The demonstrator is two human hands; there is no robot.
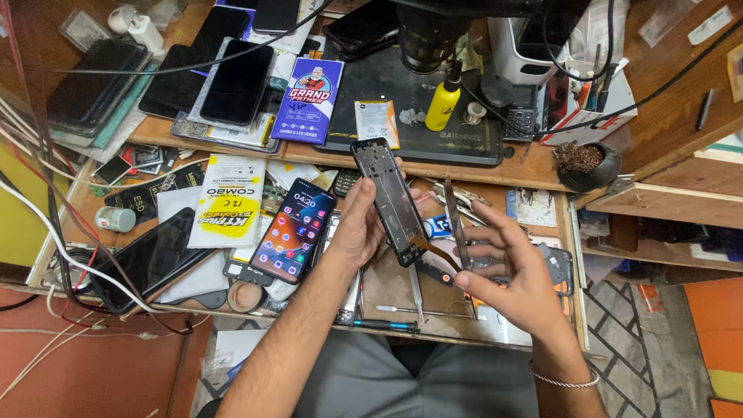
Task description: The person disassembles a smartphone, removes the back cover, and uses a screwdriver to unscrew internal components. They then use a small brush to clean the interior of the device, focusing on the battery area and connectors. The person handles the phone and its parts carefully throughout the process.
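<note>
Head view: phone frame raised above the cluttered drawer tray, tilted, top end toward the shelf, clamped by its lower half in the left hand, fingers wrapped behind and thumb on the near edge. Brown flex ribbon trailing from the frame's lower end toward the right hand. Right-hand fingers spread apart, thumb and forefinger close to the ribbon's tip; contact impossible to tell. Just left of the left hand, a lit phone lying face up; beyond it a yellow-and-white packet and a dark phone. Beneath the hands, metal tweezers and a thin tool near the tray's front edge. Behind, on the shelf, a black work mat with a yellow bottle. White and red cables crowding the left side; open floor to the right.
</note>
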